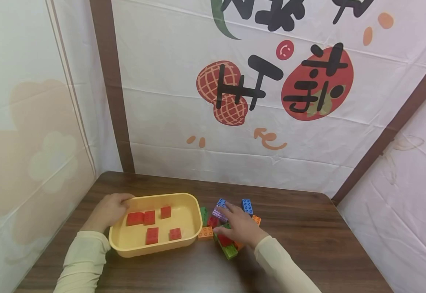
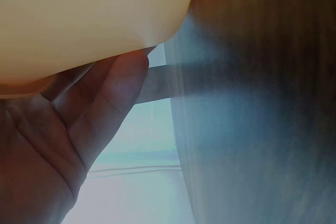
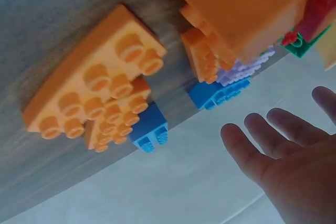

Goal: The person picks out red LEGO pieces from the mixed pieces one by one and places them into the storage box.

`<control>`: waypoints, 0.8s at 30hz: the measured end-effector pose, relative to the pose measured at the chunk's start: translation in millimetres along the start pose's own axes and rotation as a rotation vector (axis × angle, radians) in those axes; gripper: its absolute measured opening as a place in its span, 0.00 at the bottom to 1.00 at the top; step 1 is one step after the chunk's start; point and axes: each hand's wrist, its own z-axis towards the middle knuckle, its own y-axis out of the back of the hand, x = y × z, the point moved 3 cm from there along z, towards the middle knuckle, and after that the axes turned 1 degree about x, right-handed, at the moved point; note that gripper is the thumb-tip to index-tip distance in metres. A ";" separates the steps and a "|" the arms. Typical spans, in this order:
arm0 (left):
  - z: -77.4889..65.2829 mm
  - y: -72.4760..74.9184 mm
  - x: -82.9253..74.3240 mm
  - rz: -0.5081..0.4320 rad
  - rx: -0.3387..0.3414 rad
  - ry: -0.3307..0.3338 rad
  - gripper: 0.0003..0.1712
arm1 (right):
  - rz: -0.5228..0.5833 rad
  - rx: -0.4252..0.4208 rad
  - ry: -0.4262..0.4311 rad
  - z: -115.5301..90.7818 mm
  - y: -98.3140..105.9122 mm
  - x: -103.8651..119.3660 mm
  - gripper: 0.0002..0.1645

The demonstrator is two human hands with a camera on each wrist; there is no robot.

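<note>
A shallow yellow basin [image 1: 161, 221] stands on the table with several red toy bricks [image 1: 152, 235] spread over its floor. My left hand [image 1: 109, 211] holds the basin's left end at the rim; in the left wrist view its fingers [image 2: 113, 93] lie against the outer wall. To the basin's right, my right hand [image 1: 240, 224] hovers over a pile of bricks with fingers spread. Around that hand are a purple brick [image 1: 219, 213], an orange brick [image 1: 206, 233], a lime green brick [image 1: 230, 251] and a red brick [image 1: 225, 241]. The hand hides part of the pile.
Behind the right hand, a blue brick [image 1: 247, 206] lies on the dark wooden table [image 1: 308, 244]. Large orange bricks [image 3: 100, 77] show up close in the right wrist view. Printed fabric walls [image 1: 161, 122] rise behind the table and at both sides.
</note>
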 end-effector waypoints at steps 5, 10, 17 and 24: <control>0.3 -0.9 1.6 0.000 0.008 0.011 0.18 | -0.011 0.021 -0.017 -4.9 -7.2 -5.3 0.47; 0.0 -2.2 1.8 -0.001 0.014 0.021 0.19 | -0.003 0.025 -0.024 -9.0 -11.2 -7.9 0.46; -0.9 -1.7 -0.8 -0.001 0.023 0.027 0.19 | 0.011 0.009 -0.016 -7.2 -9.3 -7.6 0.32; -0.2 -0.9 -2.4 -0.007 0.027 0.038 0.19 | 0.062 0.066 0.019 -7.4 -6.9 0.8 0.16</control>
